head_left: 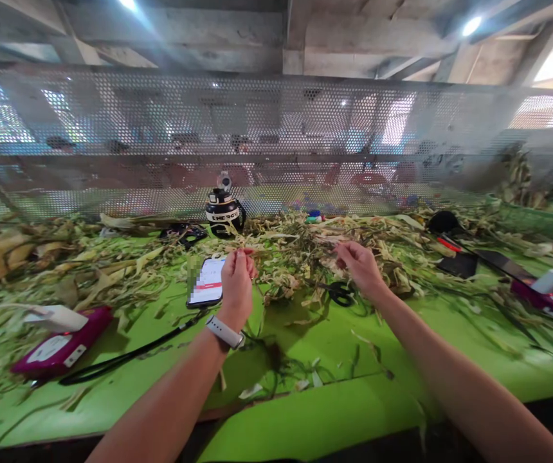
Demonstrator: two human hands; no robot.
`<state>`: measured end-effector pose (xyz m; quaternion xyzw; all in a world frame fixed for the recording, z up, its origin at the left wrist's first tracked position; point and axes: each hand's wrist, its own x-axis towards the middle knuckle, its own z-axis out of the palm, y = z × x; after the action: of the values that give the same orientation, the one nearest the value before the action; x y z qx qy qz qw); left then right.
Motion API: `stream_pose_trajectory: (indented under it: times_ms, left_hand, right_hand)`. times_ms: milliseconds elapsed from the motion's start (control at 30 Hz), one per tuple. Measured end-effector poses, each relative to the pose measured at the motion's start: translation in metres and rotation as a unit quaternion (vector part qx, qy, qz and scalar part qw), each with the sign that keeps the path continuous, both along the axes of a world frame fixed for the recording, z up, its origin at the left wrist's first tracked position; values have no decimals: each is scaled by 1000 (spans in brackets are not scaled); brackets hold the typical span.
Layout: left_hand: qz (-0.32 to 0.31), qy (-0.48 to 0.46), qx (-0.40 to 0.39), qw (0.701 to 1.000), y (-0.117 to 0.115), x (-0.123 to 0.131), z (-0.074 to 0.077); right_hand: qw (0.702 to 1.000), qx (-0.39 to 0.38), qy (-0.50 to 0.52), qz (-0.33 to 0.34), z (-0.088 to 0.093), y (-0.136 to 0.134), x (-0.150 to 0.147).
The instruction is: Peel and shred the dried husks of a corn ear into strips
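Observation:
My left hand [238, 280], with a white watch band [224, 332] at its wrist, is closed in a pinch just right of a lit phone [209, 283] lying on the green table. My right hand [359, 267] is also pinched, its fingertips at the edge of a heap of dried husk strips [300, 247]. Anything between the fingers of either hand is too fine to make out. Black-handled scissors [341, 294] lie just left of my right hand, partly among the strips. Both hands hover over the table, apart from each other.
A black bottle [224, 212] stands behind the phone. Magenta boxes with white plugs sit at left [62, 344] and right [551, 299]. A black strap [132, 354] crosses the table front. A perforated metal screen [276, 122] closes the back, with people blurred behind it.

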<state>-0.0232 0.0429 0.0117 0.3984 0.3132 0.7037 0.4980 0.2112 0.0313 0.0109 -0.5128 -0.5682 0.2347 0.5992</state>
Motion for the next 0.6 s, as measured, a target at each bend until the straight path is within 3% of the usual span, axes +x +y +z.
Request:
stream_pose_trajectory:
  times_ms: [167, 267, 400, 500, 600]
  left_hand:
    - [22, 14, 29, 999, -1, -1, 4]
    - [13, 32, 31, 999, 0, 1, 2]
    - [5, 51, 37, 998, 1, 1, -1]
    - [4, 71, 43, 997, 3, 1, -5]
    - [-7, 82, 36, 996, 5, 3, -7]
  right_hand:
    - [964, 89, -250, 19, -8, -6, -7]
    - [936, 86, -339, 45, -10, -7, -12]
    - [850, 44, -516, 100, -8, -5, -27]
    - [781, 28, -618, 84, -3, -4, -43]
    - [758, 52, -646, 68, 3, -3, -51]
